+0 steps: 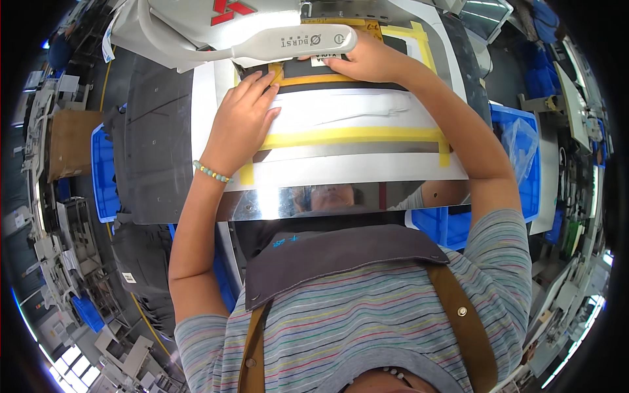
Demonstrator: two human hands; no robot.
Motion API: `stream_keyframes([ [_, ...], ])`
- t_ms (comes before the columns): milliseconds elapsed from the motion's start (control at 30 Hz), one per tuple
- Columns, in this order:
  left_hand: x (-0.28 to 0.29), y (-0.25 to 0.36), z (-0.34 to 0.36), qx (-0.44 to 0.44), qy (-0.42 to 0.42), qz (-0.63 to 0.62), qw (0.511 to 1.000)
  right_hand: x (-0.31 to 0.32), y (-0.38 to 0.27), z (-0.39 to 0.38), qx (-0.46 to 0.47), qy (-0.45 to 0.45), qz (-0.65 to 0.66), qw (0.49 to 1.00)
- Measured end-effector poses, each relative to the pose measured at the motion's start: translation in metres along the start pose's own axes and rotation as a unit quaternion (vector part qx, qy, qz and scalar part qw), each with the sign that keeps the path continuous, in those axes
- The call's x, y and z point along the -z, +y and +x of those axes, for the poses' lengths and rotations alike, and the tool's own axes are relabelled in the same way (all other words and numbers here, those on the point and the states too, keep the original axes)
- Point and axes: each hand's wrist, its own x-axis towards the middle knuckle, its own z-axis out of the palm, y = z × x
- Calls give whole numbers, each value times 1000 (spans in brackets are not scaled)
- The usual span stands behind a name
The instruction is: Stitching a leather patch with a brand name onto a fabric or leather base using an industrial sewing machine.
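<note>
My left hand (237, 116), with a beaded bracelet at the wrist, lies flat with its fingers stretched over the left corner of an orange frame (314, 80). The frame lies on black material (308, 68). My right hand (379, 60) reaches over the frame's right side. Its thumb touches a small white label (318, 61) on the black material, and another fingertip shows at the label's left. A white lamp-like head (295, 43) hides the rest of those fingers. Below the frame lies a white sheet edged with yellow tape (354, 136).
A white machine body (177, 26) stands at the far left of the work surface. A shiny metal strip (354, 199) runs along the near edge. Blue bins (440, 226) stand at right and left. Dark fabric (141, 262) is piled at the lower left.
</note>
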Motion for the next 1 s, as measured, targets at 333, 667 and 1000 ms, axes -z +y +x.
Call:
stream_keyframes([
  [333, -9, -8, -9, -61, -24, 77, 995, -34, 20, 5, 61, -15, -111, 992],
  [667, -4, -8, 2, -91, -18, 85, 992, -33, 23, 6, 87, 21, -84, 992],
  [1000, -6, -12, 7, -90, -30, 72, 993, -26, 24, 9, 85, 37, -6, 996],
])
